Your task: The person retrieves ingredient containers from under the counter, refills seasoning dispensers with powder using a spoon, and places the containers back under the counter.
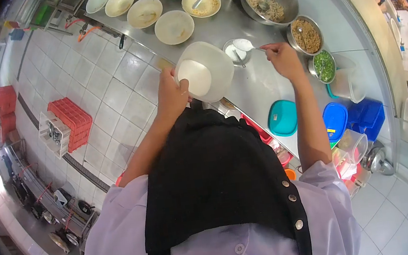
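Observation:
My left hand [173, 94] is closed on the side of a translucent plastic container [221, 69], tilted, with white powder [194, 77] inside it. My right hand [283, 61] grips the handle of a spoon [244, 45] heaped with what looks like the same white powder. The spoon's bowl is over the edge of a small metal bowl [232, 61] on the steel counter. That bowl also holds white contents, and a second utensil [240, 60] leans in it. Whether the heaped spoon touches the small bowl is unclear.
Several pale bowls [174, 27] stand at the counter's far left, some with sauce. Along the right are a large steel bowl of shredded food [290, 0], a bowl of brown mince [307, 36] and chopped greens [325, 66]. A teal lid [282, 118] lies near my right forearm.

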Demonstrator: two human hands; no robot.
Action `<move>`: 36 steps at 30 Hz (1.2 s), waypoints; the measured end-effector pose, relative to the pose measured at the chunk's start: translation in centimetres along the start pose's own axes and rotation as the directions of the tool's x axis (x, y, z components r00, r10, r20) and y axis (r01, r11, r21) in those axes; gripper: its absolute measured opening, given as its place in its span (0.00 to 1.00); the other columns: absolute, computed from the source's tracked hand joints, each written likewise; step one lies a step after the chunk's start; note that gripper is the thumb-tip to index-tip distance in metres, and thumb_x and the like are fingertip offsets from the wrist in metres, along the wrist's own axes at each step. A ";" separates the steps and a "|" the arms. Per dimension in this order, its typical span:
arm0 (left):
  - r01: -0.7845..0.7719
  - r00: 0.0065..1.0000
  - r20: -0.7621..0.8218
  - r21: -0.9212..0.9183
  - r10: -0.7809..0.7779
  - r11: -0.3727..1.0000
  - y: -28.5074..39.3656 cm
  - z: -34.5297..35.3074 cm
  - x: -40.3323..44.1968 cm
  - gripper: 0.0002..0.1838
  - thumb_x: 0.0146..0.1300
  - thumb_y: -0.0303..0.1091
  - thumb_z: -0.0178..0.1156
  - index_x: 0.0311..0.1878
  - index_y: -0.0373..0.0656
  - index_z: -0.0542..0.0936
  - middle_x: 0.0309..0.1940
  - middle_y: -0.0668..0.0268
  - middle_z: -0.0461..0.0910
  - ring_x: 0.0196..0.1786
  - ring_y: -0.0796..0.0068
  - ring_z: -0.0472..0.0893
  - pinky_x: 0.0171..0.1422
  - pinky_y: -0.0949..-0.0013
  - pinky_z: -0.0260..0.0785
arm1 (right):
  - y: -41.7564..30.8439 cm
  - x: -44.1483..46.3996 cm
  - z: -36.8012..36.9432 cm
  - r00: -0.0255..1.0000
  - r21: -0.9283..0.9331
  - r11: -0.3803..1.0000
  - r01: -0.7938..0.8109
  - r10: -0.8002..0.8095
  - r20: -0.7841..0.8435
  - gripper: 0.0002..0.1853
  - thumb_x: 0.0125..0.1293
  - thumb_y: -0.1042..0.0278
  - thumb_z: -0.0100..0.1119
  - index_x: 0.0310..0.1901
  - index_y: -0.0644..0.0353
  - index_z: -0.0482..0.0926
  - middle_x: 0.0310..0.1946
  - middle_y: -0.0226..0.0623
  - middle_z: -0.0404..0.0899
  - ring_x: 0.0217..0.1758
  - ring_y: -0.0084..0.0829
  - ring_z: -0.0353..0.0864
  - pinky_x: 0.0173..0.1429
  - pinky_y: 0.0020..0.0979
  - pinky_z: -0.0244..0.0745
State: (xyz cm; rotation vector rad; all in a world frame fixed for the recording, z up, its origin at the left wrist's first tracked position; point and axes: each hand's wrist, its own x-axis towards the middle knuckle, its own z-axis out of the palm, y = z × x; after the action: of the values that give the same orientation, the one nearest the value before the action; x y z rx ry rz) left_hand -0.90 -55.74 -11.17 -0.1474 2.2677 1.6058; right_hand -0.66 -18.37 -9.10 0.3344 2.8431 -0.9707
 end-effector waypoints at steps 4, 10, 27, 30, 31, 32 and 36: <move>0.011 1.000 -0.006 -0.016 -0.011 1.000 0.3 -0.1 -0.4 0.19 0.73 0.26 0.58 0.63 0.34 0.67 0.50 0.46 0.81 0.29 0.61 0.90 0.29 0.63 0.87 | 3.1 0.2 6.5 0.992 -0.259 0.962 0.080 -0.102 -0.072 0.18 0.75 0.69 0.59 0.61 0.54 0.92 0.45 0.57 0.91 0.48 0.57 0.91 0.58 0.51 0.87; 0.000 1.000 -0.004 -0.081 -0.001 0.997 -0.6 0.0 -0.3 0.20 0.73 0.26 0.57 0.64 0.35 0.67 0.49 0.47 0.81 0.30 0.62 0.90 0.29 0.63 0.87 | 0.9 -3.1 7.6 0.926 -0.409 0.903 0.131 -0.258 -0.274 0.22 0.74 0.76 0.57 0.65 0.57 0.89 0.42 0.53 0.85 0.43 0.54 0.87 0.56 0.52 0.86; -0.411 0.910 0.022 0.196 0.415 0.890 -1.8 3.6 -2.2 0.23 0.67 0.26 0.64 0.61 0.36 0.66 0.68 0.43 0.70 0.63 0.33 0.79 0.63 0.45 0.78 | -10.3 -3.6 13.5 0.959 -0.505 0.834 0.225 -0.097 0.267 0.13 0.74 0.72 0.58 0.49 0.64 0.92 0.52 0.48 0.91 0.52 0.51 0.95 0.57 0.48 0.91; -0.357 0.934 0.060 0.130 0.352 0.925 -0.7 3.5 -3.5 0.22 0.68 0.26 0.65 0.60 0.37 0.66 0.71 0.44 0.67 0.57 0.34 0.83 0.56 0.45 0.80 | -8.3 -3.7 14.6 0.958 -0.427 0.879 0.211 -0.098 0.270 0.16 0.74 0.71 0.55 0.54 0.57 0.92 0.53 0.50 0.89 0.51 0.51 0.94 0.57 0.50 0.89; -0.362 0.932 0.076 0.141 0.354 0.921 -0.9 3.5 -3.8 0.22 0.68 0.26 0.65 0.60 0.38 0.66 0.71 0.44 0.67 0.53 0.36 0.84 0.53 0.45 0.80 | -7.5 -3.8 15.0 0.951 -0.363 0.903 0.229 -0.129 0.279 0.16 0.74 0.70 0.56 0.54 0.58 0.92 0.52 0.52 0.90 0.51 0.52 0.93 0.58 0.51 0.88; -0.369 0.929 0.096 0.154 0.358 0.917 -1.0 3.5 -4.0 0.22 0.68 0.25 0.65 0.60 0.38 0.66 0.72 0.44 0.66 0.50 0.37 0.85 0.51 0.46 0.81 | -6.7 -3.8 15.3 0.946 -0.296 0.923 0.244 -0.159 0.283 0.16 0.74 0.70 0.56 0.54 0.58 0.92 0.52 0.53 0.90 0.51 0.54 0.93 0.60 0.51 0.87; -0.451 0.891 0.155 0.199 0.427 0.870 -1.6 3.6 -4.4 0.22 0.69 0.25 0.65 0.60 0.39 0.65 0.73 0.45 0.66 0.41 0.42 0.86 0.46 0.46 0.81 | -8.6 -3.5 14.1 0.918 -0.217 0.972 0.094 0.000 0.396 0.17 0.73 0.68 0.56 0.53 0.58 0.93 0.49 0.58 0.91 0.52 0.59 0.92 0.64 0.54 0.84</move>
State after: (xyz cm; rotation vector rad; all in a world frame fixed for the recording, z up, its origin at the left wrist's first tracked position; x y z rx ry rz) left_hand 4.50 -53.43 -12.09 0.5430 2.5018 1.4814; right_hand 1.16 -34.27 -14.55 0.0360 2.5604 -0.6144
